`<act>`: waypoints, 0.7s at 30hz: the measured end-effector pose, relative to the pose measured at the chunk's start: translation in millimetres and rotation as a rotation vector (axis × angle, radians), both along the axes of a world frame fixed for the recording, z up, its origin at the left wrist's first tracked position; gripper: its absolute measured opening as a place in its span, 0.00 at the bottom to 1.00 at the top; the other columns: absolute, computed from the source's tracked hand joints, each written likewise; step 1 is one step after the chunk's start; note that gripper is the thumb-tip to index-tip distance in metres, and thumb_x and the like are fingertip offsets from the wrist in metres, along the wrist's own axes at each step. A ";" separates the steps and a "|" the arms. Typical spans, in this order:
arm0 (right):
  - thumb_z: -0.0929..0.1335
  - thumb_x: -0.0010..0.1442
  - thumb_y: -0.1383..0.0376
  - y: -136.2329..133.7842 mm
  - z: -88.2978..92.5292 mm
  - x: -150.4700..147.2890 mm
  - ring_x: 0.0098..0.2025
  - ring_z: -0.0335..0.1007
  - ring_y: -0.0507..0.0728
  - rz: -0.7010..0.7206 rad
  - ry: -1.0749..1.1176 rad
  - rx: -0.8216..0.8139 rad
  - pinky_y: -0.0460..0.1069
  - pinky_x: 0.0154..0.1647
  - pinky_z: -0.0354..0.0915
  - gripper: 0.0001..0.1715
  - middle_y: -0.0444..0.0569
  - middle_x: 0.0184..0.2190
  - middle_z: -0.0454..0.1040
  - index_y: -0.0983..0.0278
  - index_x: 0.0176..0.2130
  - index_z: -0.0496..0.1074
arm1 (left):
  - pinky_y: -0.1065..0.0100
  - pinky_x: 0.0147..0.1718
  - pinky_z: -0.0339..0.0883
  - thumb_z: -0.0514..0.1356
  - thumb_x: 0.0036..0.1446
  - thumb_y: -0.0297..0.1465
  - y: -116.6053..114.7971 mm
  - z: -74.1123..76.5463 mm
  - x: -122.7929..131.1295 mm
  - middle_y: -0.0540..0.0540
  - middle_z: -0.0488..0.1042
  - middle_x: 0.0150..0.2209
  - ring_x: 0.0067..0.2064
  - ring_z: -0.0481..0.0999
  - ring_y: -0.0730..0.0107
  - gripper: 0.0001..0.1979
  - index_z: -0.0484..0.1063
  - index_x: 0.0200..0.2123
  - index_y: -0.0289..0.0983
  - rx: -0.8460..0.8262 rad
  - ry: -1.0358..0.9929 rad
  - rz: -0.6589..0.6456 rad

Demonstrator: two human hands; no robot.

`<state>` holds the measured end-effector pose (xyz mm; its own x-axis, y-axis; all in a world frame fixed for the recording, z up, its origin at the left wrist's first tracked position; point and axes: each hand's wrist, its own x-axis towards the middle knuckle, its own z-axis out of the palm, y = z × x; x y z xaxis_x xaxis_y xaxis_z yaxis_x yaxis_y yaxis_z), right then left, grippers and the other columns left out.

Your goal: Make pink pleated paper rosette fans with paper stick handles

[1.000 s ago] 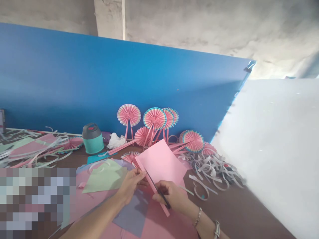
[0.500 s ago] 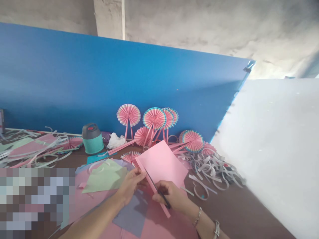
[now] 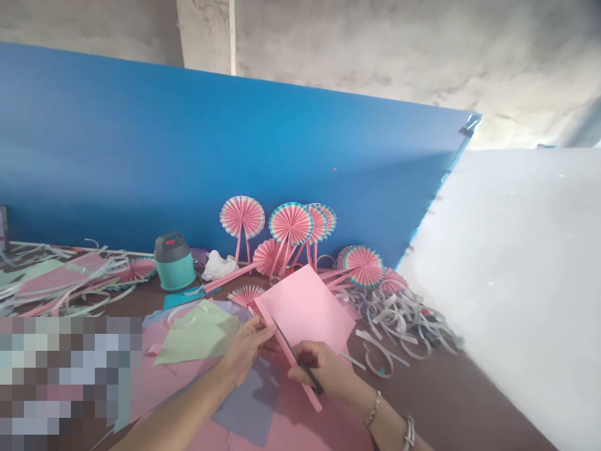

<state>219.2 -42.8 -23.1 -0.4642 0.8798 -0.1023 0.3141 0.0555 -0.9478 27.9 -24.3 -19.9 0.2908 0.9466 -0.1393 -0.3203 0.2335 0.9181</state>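
Observation:
My left hand point(image 3: 246, 351) pinches the near left edge of a pink paper sheet point(image 3: 312, 307) held tilted above the table. My right hand point(image 3: 323, 369) is closed on black scissors point(image 3: 298, 361), whose blades run along the sheet's left side. A narrow pink strip point(image 3: 300, 376) hangs partly cut from that edge, down past my right fingers. A bracelet shows on my right wrist.
Pink, green and purple paper sheets point(image 3: 201, 338) lie under my hands. Several pink pleated paper fans point(image 3: 291, 224) lean on a blue board point(image 3: 188, 150). A teal lidded container point(image 3: 174, 261) stands at left. Curled paper offcuts point(image 3: 399, 319) pile at right beside a white board point(image 3: 516, 269).
The pink sheet has shifted slightly right and the cut strip hangs a little lower. Both hands stay in nearly the same place.

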 end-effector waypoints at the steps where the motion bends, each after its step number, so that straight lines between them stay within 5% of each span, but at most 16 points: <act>1: 0.73 0.44 0.47 -0.2 0.4 -0.1 0.21 0.48 0.46 0.004 0.000 0.003 0.43 0.19 0.47 0.26 0.37 0.19 0.57 0.65 0.26 0.62 | 0.69 0.27 0.66 0.66 0.43 0.45 0.2 -0.3 0.0 0.47 0.76 0.24 0.25 0.75 0.68 0.20 0.69 0.31 0.36 0.001 0.002 -0.006; 21: 0.72 0.43 0.45 -2.3 10.5 0.9 0.20 0.46 0.46 -0.007 -0.039 -0.003 0.44 0.19 0.44 0.28 0.37 0.18 0.55 0.65 0.24 0.62 | 0.68 0.26 0.66 0.68 0.43 0.41 1.2 -1.2 -0.5 0.47 0.76 0.24 0.24 0.75 0.67 0.19 0.70 0.34 0.36 -0.004 -0.027 -0.006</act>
<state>220.1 -45.1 -12.6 -0.4532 0.8829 -0.1228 0.3512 0.0502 -0.9350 27.4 -23.1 -21.1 0.3003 0.9442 -0.1353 -0.3437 0.2394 0.9081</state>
